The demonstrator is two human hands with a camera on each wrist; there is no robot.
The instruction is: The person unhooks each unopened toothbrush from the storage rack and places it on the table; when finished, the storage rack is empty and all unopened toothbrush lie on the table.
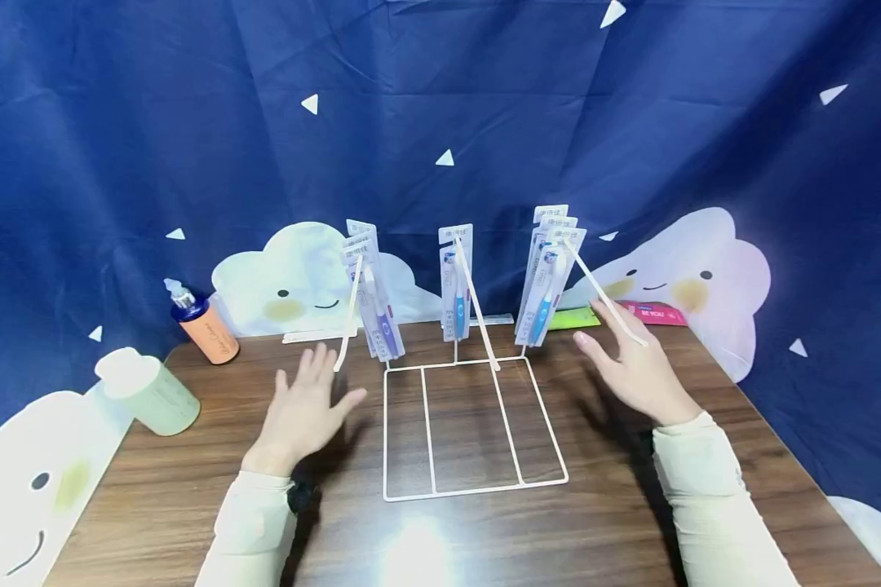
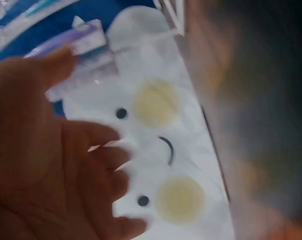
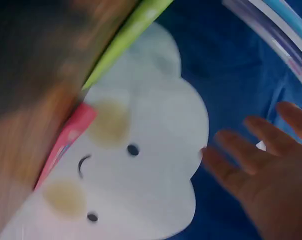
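A white wire display rack [image 1: 470, 428] stands in the middle of the wooden table [image 1: 161, 505], with three long pegs. Packaged toothbrushes hang on each peg: a purple set on the left [image 1: 374, 302], a blue set in the middle [image 1: 456, 285] and a blue set on the right [image 1: 546, 277]. My left hand [image 1: 304, 408] hovers open just left of the rack, below the left peg, holding nothing. My right hand [image 1: 631, 367] is open to the right of the rack, fingers spread by the right peg's tip. The wrist views show both palms [image 2: 46, 165] [image 3: 271, 175] empty, blurred.
An orange pump bottle [image 1: 204, 326] and a pale green bottle [image 1: 150, 391] stand at the table's left rear. Green [image 1: 576, 318] and pink [image 1: 653, 312] flat packs lie at the back right. A blue cloth [image 1: 440, 106] with cloud faces hangs behind.
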